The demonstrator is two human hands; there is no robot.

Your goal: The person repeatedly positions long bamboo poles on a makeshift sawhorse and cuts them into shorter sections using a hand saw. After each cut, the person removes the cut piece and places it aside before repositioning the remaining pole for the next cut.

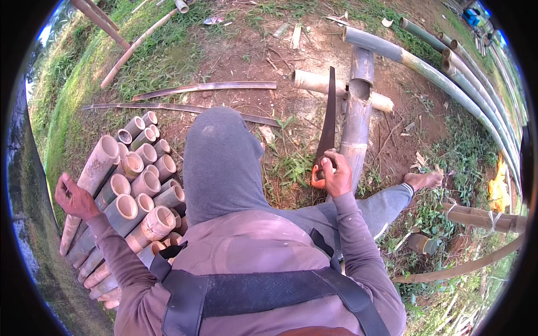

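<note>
A hand saw (329, 115) with a dark blade and an orange handle is in my right hand (338, 175), the fingers wrapped round the grip. Its blade points away from me, just left of a thick bamboo pole (355, 129) that has a notch cut in its upper side. That pole lies across a shorter bamboo piece (314, 82). Out to the left, my left hand (77, 197) is loosely curled with nothing seen in it. It is nearest to a long bamboo tube (98, 162) at the outer side of a stack of cut bamboo tubes (145, 183).
Long bamboo poles (443, 70) lie at the right. Two split bamboo strips (207, 87) rest on the soil ahead. A small fire (499, 187) burns at the far right, close to a tied bamboo pole (476, 217). My bare foot (424, 180) is stretched out right of the notched pole.
</note>
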